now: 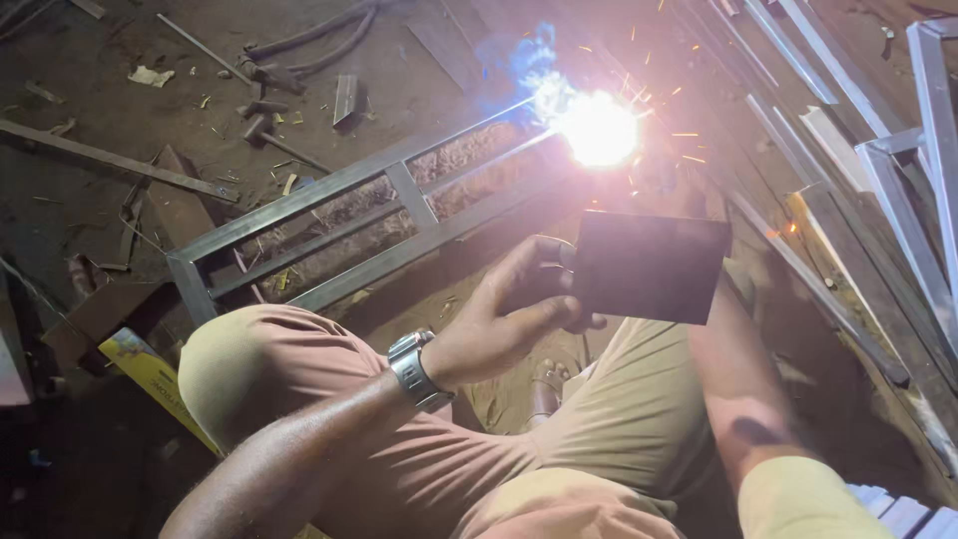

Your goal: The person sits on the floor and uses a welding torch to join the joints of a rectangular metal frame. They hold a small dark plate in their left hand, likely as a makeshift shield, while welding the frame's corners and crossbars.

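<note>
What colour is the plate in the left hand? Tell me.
Dark, near black, the rectangular plate held by the left hand; head view shows it.

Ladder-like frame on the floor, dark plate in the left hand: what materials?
Frame: looks like bare steel tube, dull grey, with weld sparks at its far end. Plate held by the left hand: flat, near-black, matte; probably dark filter glass, but I can't tell for sure.

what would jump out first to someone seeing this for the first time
The white-hot welding flash at upper centre, throwing sparks and blue smoke, sits at the far end of a grey metal frame lying on the dirt floor. Just below it, the left hand, a metal wristwatch on its wrist, holds up a dark rectangular shield plate. The right hand is hidden behind that plate.
</note>
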